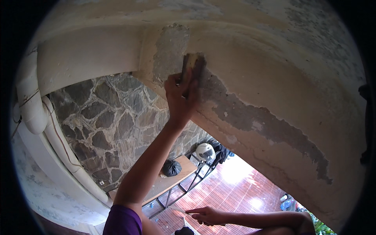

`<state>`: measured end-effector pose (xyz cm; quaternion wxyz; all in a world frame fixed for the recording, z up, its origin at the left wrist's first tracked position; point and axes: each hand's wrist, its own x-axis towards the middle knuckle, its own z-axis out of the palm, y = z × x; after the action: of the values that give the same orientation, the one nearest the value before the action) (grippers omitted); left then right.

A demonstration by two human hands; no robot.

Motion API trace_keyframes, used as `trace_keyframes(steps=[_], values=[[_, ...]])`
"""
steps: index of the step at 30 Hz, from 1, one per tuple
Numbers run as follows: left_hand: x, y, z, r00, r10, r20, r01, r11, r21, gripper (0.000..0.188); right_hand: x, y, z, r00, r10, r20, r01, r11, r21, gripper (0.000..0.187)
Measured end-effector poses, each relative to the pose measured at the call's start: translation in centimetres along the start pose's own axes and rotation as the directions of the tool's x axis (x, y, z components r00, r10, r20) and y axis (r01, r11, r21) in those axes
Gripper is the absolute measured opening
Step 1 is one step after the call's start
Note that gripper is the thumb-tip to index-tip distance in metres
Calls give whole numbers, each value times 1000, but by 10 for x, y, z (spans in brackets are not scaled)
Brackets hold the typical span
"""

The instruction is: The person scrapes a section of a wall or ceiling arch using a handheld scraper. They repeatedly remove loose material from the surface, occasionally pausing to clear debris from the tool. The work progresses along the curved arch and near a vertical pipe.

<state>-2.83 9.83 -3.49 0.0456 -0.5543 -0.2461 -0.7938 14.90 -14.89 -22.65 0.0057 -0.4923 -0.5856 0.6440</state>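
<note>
My left hand (182, 96) is raised to the wall beam and closed around a dark, block-shaped hand tool (192, 60) with a yellowish middle. Motion blurs this tool, so its exact kind is unclear. It rests against the beam at the upper end of a rough grey patch (246, 113) where the paint is gone. Low in the view, my right hand (207, 216) is closed on a scraper (178, 209) whose thin pale blade points left. Most of its handle is hidden by my fingers.
White pipes (33, 102) run down the left side beside a stone-clad wall (105, 117). Below stands a wooden bench (184, 166) on a black metal frame, carrying a black plastic bag (171, 168). A white helmet (205, 152) sits near its far end. The floor (231, 192) has reddish tiles.
</note>
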Motion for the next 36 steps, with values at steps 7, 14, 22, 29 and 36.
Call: trace_keyframes(steps=[7, 14, 22, 29, 36], values=[[8, 6, 3, 1000, -14, -14, 14, 1000, 21, 39, -2, 2, 2, 1000, 25, -7, -24, 999, 36, 45], [4, 13, 4, 996, -72, -59, 81, 984, 156, 34, -2, 2, 4, 998, 23, -58, -26, 998, -54, 43], [4, 16, -2, 990, -141, 6, 139, 984, 108, 42, 0, 4, 3, 998, -11, -63, 10, 1000, -26, 43], [7, 21, -5, 991, -131, 19, 128, 988, 90, 45, -4, 1, 2, 998, 21, -58, -23, 999, -41, 45], [6, 17, 1, 987, -135, -82, 142, 985, 93, 44, -5, -2, 2, 998, 12, -54, -13, 1000, -22, 45]])
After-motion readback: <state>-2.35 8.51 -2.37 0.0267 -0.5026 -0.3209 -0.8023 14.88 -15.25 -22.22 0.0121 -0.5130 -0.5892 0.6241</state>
